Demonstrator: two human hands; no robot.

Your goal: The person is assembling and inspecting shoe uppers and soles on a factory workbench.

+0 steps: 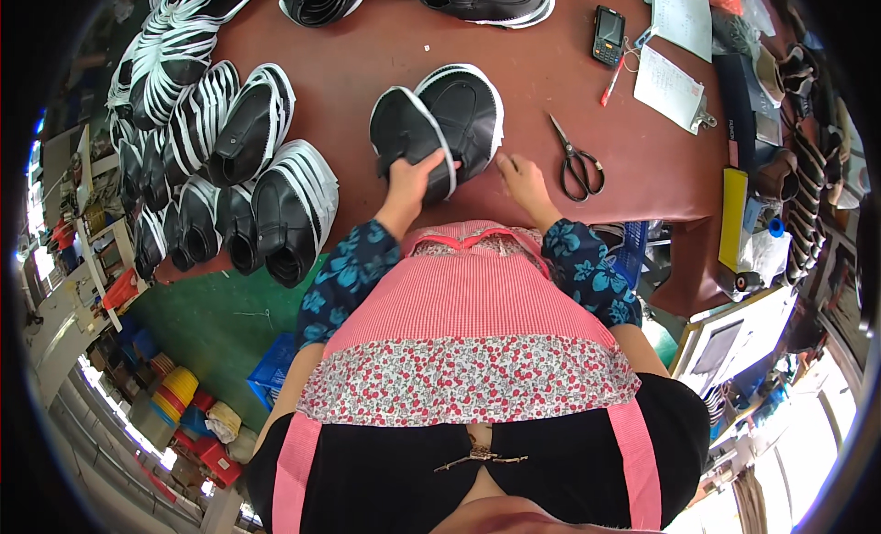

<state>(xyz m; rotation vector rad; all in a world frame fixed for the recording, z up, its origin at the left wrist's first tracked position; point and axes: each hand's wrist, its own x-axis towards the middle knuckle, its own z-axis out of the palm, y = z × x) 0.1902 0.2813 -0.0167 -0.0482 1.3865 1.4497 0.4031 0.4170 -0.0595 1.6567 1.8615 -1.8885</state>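
Near the worktop's [344, 71] near edge, the left hand [409, 183] clamps 1 black upper [401, 126], overlapping a second upper [462, 103]; right hand [525, 183] curled just beside, grip unclear.

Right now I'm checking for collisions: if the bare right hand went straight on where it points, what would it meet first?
Probably the rounded black shoe upper with a white rim nearest the right hand, ahead and to its left; depth is unclear, so it might pass above.
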